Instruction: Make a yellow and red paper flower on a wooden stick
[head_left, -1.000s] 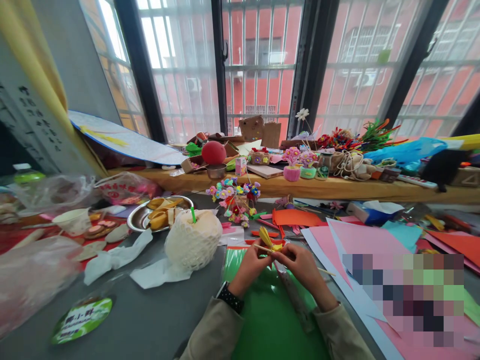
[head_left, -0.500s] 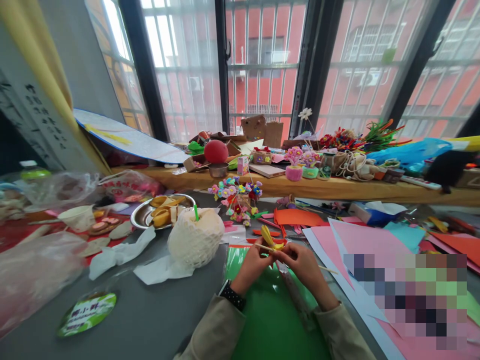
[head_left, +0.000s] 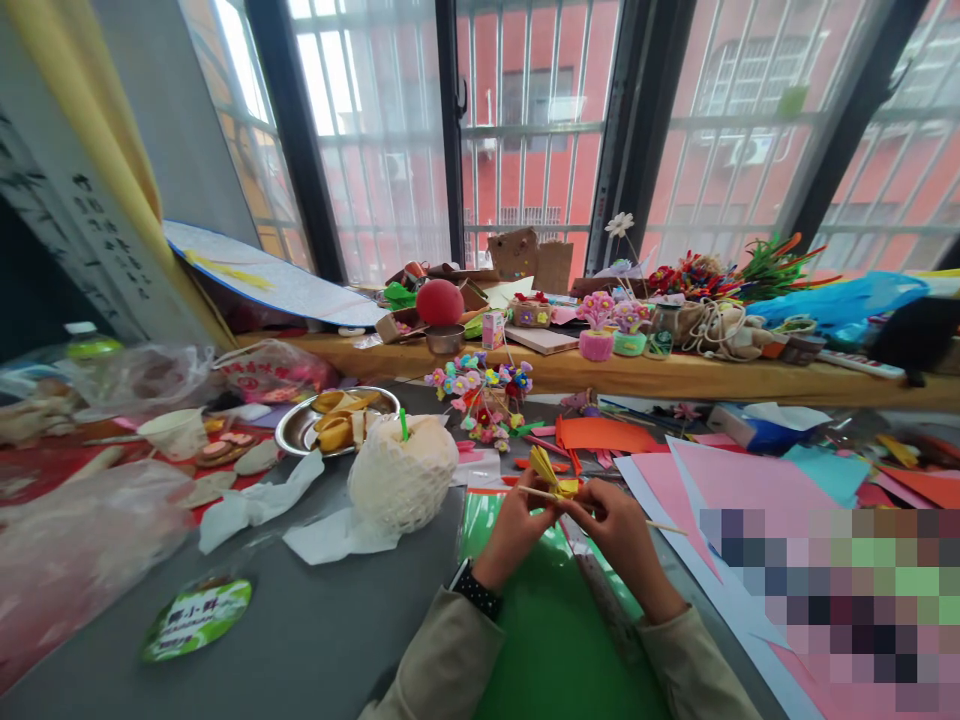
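Note:
My left hand (head_left: 517, 530) is closed in a pinch on a folded yellow paper piece (head_left: 543, 464), whose narrow petals stand up above the fingers. Against my left fingertips my right hand (head_left: 621, 530) is closed on a thin wooden stick (head_left: 666, 526). The stick runs crosswise past the base of the yellow paper, one end at my left thumb, the other beyond my right hand. Both hands are above a green plastic folder (head_left: 562, 650). A clear ruler-like strip (head_left: 600, 575) lies on it. My fingers hide just how paper and stick meet.
Left of my hands stands a coconut (head_left: 405, 470) in white netting, with a metal bowl of peels (head_left: 300, 436) behind it. Bunched craft flowers (head_left: 480, 395) stand ahead. Orange paper (head_left: 607, 434) and pink sheets (head_left: 750, 480) lie to the right. A cluttered window ledge (head_left: 420, 368) runs behind.
The view has turned slightly left, so everything sits a little further right in the picture. My hands keep the paper and stick together, with only slight finger movement.

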